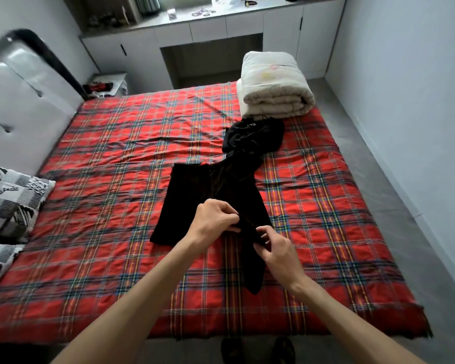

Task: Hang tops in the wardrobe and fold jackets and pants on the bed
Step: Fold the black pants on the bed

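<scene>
As a person is standing at the side of a bed [103, 179] covered in a slightly wrinkled red tartan spread, two bare arms are reaching forward over it. A black garment [187, 200] of soft, matte, faintly velvety cloth is lying in the middle of the bed. It is spread mostly flat in a rough rectangle, with one narrow strip trailing toward the near edge.

The left hand [216, 222] is curling its fingers and pinching a fold at the garment's near end. The right hand [276, 248], just beside it, is gripping the same dark cloth between thumb and fingers where the strip begins.

Touching the garment's far end, a second black piece of clothing [252, 135] is lying crumpled in a slightly glossy heap. Just beyond it, a thick cream quilt [273, 85], rolled into a plump bundle, is resting at the bed's far right corner.

At the left, a grey-and-white patterned pillow [11, 200] is sitting near a padded grey headboard [24, 82]. White flat-fronted cabinets [281, 27] are lining the far wall under a grey surface [221, 19] carrying small, blurred items.
</scene>
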`<state>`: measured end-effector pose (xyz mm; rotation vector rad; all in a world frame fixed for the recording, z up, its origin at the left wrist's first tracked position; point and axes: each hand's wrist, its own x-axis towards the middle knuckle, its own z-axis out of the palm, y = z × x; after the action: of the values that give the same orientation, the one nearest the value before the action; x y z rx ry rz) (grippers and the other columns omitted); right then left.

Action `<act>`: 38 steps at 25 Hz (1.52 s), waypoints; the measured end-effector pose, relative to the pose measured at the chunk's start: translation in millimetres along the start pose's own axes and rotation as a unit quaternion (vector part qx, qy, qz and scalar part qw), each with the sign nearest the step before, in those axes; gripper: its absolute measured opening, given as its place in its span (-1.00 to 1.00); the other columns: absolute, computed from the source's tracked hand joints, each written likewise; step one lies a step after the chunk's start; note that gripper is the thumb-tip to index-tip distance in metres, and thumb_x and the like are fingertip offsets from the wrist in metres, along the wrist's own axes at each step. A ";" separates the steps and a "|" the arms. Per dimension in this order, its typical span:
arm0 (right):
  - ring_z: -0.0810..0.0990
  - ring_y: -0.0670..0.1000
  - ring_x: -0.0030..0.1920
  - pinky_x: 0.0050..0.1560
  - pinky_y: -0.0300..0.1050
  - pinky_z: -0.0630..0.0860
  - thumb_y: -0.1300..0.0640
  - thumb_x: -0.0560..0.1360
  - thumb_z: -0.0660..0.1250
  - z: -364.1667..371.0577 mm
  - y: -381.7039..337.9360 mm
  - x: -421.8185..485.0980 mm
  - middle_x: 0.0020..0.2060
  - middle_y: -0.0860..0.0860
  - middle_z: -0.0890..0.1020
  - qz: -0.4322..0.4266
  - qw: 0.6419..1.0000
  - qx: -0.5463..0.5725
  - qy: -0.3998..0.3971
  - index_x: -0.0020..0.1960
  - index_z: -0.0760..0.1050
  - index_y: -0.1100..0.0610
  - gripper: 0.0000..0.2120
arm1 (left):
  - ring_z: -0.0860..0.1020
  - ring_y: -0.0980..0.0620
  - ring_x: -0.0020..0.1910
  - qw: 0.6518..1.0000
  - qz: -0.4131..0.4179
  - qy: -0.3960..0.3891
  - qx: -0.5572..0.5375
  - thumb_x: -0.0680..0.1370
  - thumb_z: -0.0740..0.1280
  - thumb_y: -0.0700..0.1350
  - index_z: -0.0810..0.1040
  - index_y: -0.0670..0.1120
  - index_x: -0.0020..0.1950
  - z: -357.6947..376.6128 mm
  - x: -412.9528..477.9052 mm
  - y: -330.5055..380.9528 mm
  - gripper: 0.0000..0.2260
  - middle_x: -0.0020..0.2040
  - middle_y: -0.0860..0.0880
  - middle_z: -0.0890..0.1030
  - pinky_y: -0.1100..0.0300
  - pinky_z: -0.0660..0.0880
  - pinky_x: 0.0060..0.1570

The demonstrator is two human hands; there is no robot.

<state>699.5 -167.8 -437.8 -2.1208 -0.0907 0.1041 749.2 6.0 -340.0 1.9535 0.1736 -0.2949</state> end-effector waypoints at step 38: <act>0.65 -0.16 -0.21 -0.10 -0.11 0.62 0.34 0.41 0.50 -133.5 30.2 -10.5 -0.18 -0.08 0.61 -0.069 0.963 -0.157 -0.209 -0.17 0.59 -0.07 -0.70 | 0.59 0.19 -0.24 0.957 0.121 -0.133 0.227 0.41 0.53 -0.19 0.53 -0.01 -0.20 -3.1 -55.9 -70.7 -0.80 -0.23 0.05 0.63 0.08 0.58 -0.11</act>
<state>704.6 -297.6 -393.3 -2.3681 -0.5357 0.4803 677.9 37.3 -385.4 2.3337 -0.3361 -0.4607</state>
